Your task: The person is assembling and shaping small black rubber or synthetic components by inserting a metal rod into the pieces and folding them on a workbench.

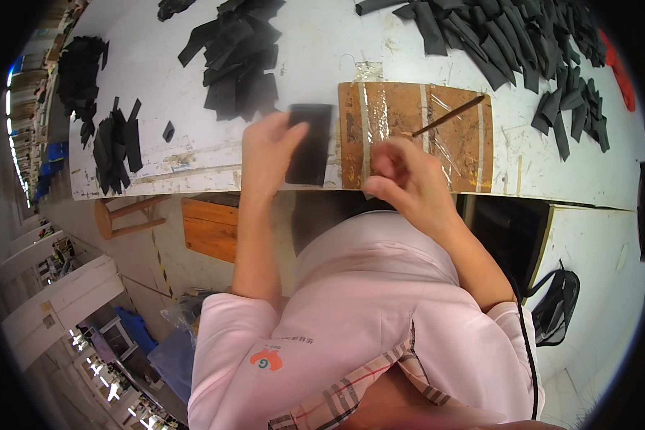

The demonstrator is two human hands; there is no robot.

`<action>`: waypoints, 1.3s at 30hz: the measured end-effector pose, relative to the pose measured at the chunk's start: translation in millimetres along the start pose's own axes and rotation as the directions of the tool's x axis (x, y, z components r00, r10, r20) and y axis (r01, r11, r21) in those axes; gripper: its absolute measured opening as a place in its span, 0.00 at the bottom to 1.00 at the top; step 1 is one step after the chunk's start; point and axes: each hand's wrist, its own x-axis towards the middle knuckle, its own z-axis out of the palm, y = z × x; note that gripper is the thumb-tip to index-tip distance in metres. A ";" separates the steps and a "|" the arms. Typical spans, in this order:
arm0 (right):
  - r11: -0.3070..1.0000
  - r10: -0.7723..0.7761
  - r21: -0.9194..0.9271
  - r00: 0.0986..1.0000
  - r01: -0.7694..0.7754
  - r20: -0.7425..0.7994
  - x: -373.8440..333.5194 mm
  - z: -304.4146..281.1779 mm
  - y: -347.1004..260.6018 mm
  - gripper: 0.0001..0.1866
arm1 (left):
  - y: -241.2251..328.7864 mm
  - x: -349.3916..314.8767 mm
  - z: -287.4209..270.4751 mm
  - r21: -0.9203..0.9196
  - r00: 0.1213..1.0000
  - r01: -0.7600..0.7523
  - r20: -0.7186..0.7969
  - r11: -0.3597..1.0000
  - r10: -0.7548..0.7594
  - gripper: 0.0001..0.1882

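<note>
A flat black rectangular piece (312, 147), fabric-like, is near the table's front edge. My left hand (266, 152) is at its left edge, thumb over it and fingers slightly blurred, gripping that side. To the right lies a brown board (473, 154) crossed by strips of clear tape. Over this board my right hand (414, 175) is closed, fingers curled, with a thin brown stick (451, 116) slanting up and right from it. What lies inside the curled fingers is hidden.
Black strips lie heaped at the far middle (240, 64), the left (115, 147) and the far right (494, 39). A red item (616, 72) sits at the right edge. Below the table are a wooden stool (107, 218), an orange-brown wooden box (209, 229) and a black bag (555, 304).
</note>
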 end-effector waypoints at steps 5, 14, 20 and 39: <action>0.746 0.092 0.635 0.976 -0.200 0.200 19.0 17.9 13.3 0.21 | 56.8 -1.4 42.1 -0.235 0.948 0.025 0.314 0.972 0.052 0.07; 0.365 0.262 0.919 0.964 -0.147 0.050 30.2 17.8 4.3 0.09 | 38.0 -25.1 27.9 -0.698 0.968 0.240 0.224 0.675 -0.112 0.18; 0.425 0.294 0.893 0.956 -0.149 0.019 32.7 20.1 0.8 0.08 | 35.0 -44.8 39.6 -0.716 0.960 0.259 0.265 0.649 -0.091 0.13; 0.456 0.260 0.878 0.965 -0.147 0.026 33.3 22.1 4.3 0.10 | 35.9 -37.1 46.6 -0.693 0.964 0.264 0.215 0.671 -0.157 0.07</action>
